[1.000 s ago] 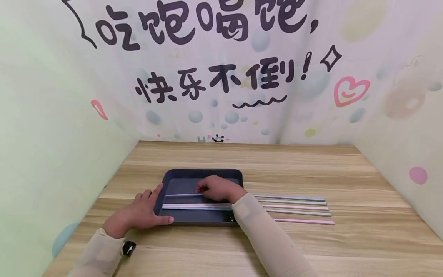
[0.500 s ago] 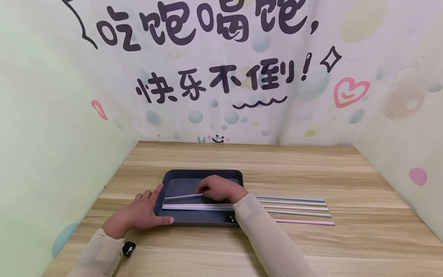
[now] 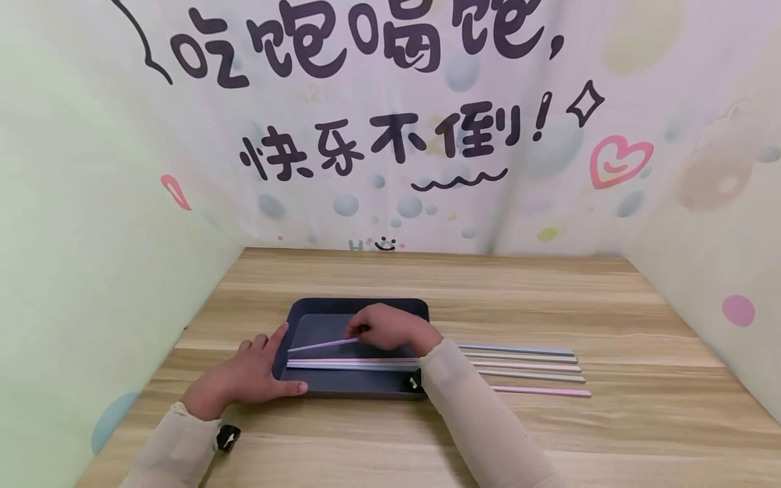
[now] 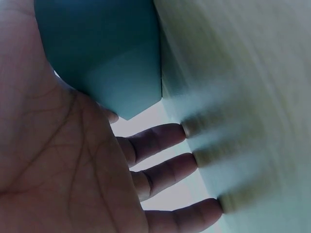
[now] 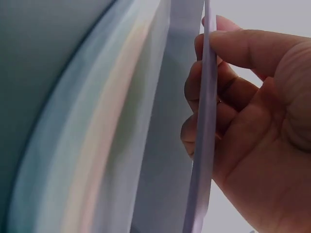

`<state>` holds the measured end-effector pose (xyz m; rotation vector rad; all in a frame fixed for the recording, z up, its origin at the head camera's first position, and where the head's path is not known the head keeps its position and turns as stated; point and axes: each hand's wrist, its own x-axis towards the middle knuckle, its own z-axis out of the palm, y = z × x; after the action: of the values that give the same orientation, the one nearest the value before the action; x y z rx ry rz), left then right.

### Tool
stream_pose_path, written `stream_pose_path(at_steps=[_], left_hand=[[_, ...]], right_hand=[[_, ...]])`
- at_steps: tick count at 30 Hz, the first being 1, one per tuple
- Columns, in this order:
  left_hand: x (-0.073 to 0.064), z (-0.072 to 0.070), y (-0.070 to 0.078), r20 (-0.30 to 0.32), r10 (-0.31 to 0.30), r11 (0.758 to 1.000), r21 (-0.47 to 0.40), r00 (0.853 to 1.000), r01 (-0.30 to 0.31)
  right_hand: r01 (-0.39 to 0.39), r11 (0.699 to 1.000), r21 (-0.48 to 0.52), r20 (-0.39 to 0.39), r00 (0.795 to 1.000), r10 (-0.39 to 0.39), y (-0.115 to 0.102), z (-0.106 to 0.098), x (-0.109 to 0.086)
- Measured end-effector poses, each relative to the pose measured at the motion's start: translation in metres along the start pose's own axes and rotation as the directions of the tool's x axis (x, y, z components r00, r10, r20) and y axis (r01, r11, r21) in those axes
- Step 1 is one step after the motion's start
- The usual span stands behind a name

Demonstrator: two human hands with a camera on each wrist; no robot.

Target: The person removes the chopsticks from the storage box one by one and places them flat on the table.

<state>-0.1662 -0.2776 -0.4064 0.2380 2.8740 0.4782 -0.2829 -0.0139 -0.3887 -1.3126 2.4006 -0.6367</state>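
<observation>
Inside a dark grey tray (image 3: 323, 325), my right hand (image 3: 387, 327) pinches a pale lilac chopstick (image 3: 320, 346) between thumb and fingers. Its left end stays low near the tray's left wall, while the gripped part is raised, so it slants. The right wrist view shows the flat-sided lilac chopstick (image 5: 206, 111) passing between my thumb and curled fingers (image 5: 192, 131). Below it in the tray lie several pastel chopsticks (image 3: 342, 364), side by side. My left hand (image 3: 253, 373) rests at the tray's left front corner, thumb along the front rim; its fingers are extended in the left wrist view.
Right of the tray, several pastel chopsticks (image 3: 531, 370) lie roughly parallel on the wooden table (image 3: 610, 305); my right sleeve (image 3: 482, 413) covers part of them. A printed wall cloth (image 3: 390, 217) stands behind the table, with pale walls on both sides.
My right hand has risen slightly and shifted a little right, lifting the gripped part of the lilac chopstick from nearly level into a slant. The left hand has stayed put.
</observation>
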Motion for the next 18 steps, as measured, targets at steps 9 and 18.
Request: stream_pose_path(at_steps=[9, 18], left_hand=[[0.000, -0.001, 0.001, -0.007, 0.010, 1.000, 0.003, 1.000, -0.009], [-0.002, -0.001, 0.001, -0.013, 0.014, 1.000, -0.001, 1.000, -0.014]], right_hand=[[-0.003, 1.000, 0.023, -0.023, 1.000, 0.003, -0.003, -0.014, -0.016], [0.003, 1.000, 0.011, -0.088, 0.996, -0.002, 0.002, -0.030, -0.039]])
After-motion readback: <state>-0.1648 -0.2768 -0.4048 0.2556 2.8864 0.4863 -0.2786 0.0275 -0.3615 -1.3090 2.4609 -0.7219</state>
